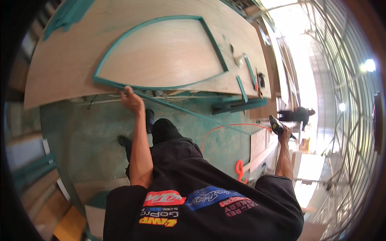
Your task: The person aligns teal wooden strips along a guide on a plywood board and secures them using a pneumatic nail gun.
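Observation:
My left hand reaches forward and grips a long thin teal strip at the near edge of a large plywood panel. A curved teal frame shaped like a rounded sector lies on that panel. Out to the right, my right hand is closed around a dark air tool. An orange hose trails from it across the floor. My black shirt and dark trousers fill the lower middle of the view.
Short teal strips and small items lie at the panel's right end. The floor is green with paint. Wood boards are stacked at the lower left. A person stands far off to the right in a bright, metal-framed shed.

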`<state>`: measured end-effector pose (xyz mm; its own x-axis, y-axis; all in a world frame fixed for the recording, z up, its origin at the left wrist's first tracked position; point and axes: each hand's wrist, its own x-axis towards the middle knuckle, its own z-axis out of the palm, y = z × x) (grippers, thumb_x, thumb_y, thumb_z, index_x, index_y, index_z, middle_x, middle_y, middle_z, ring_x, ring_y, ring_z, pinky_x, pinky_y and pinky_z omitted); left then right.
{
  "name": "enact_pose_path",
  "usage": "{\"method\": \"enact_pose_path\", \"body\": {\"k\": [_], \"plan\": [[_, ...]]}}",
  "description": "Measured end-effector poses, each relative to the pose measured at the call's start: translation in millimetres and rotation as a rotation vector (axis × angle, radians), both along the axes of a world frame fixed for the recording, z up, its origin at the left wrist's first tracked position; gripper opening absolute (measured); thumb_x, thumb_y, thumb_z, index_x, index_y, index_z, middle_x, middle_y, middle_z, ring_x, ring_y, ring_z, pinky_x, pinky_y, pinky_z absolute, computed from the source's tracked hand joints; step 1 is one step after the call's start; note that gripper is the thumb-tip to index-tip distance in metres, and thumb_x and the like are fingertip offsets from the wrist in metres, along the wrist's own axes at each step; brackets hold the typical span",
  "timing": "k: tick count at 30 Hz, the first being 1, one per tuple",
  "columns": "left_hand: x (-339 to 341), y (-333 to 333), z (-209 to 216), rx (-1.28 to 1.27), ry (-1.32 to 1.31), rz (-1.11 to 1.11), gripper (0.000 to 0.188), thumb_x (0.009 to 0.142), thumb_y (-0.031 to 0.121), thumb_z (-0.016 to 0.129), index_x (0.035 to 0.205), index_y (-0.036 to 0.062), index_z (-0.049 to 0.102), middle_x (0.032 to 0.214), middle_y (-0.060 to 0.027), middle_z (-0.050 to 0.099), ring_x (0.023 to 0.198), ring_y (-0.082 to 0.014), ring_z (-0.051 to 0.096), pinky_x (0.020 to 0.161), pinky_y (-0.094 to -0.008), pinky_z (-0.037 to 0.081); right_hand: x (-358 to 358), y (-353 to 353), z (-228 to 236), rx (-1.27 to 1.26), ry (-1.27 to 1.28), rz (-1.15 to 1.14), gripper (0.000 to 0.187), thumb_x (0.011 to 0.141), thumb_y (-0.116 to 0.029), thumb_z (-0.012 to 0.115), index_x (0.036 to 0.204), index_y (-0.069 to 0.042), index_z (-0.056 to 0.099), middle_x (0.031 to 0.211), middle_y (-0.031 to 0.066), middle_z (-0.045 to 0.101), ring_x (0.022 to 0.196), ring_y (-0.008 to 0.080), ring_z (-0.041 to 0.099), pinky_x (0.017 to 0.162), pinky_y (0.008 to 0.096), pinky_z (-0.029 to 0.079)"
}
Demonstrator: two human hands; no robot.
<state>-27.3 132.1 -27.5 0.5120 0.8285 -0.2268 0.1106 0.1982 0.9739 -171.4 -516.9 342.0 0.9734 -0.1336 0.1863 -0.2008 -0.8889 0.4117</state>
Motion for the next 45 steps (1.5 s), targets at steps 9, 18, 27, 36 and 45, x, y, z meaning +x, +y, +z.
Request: {"method": "enact_pose_path", "body": {"k": [9,18,27,36,45], "plan": [[-6.4,-12.2,7.7,-0.277,-0.038,-0.033,0.067,0.099,0.039,0.055,0.152,-0.0002,0.038,0.122,-0.0252,0.064,0.088,-0.0320,0.072,0.056,-0.0346,0.056,-166.0,-76.5,-130.1,0.167,-0.190,-0.384,0.029,0.080,-0.012,0.065,0.108,-0.007,0.072,0.098,0.0206,0.072,0.092,0.0402,0.068,0.082,0.0473,0.053],[-1.6,14.9,-49.9,0.144,0.057,-0.102,0.040,0.100,0.031,0.048,0.110,-0.0038,0.066,0.110,-0.0250,0.066,0.104,-0.0408,0.060,0.091,-0.0483,0.044,-198.0,2.5,-263.8,1.528,-0.142,-0.734,0.020,0.081,-0.015,0.065,0.097,-0.002,0.066,0.062,0.0051,0.055,0.047,0.0190,0.056,0.046,0.0362,0.051],[-19.3,8.0,-15.7,0.097,0.052,-0.005,0.076,0.100,0.050,0.051,0.152,-0.0042,0.035,0.125,-0.0322,0.062,0.110,-0.0401,0.064,0.092,-0.0445,0.049,-88.9,230.9,-156.3,2.060,0.198,-0.373,0.047,0.083,-0.011,0.066,0.125,0.007,0.057,0.068,0.0043,0.053,0.059,0.0171,0.057,0.057,0.0353,0.050],[-12.3,-9.0,-16.7,-0.088,-0.005,-0.110,0.071,0.103,0.046,0.048,0.153,-0.0017,0.034,0.123,-0.0263,0.065,0.111,-0.0355,0.064,0.093,-0.0425,0.050,28.3,570.7,-42.8,0.784,0.777,0.478,0.049,0.086,-0.009,0.068,0.131,0.000,0.054,0.087,0.0175,0.071,0.077,0.0300,0.071,0.068,0.0430,0.054],[-31.9,0.5,5.4,-0.226,-0.094,-0.225,0.069,0.103,0.044,0.049,0.153,-0.0005,0.035,0.123,-0.0258,0.064,0.111,-0.0361,0.064,0.093,-0.0424,0.050,62.8,794.0,-186.6,-0.101,0.740,0.715,0.041,0.089,-0.010,0.056,0.124,0.008,0.047,0.101,0.0269,0.069,0.094,0.0411,0.071,0.078,0.0483,0.058]]}}
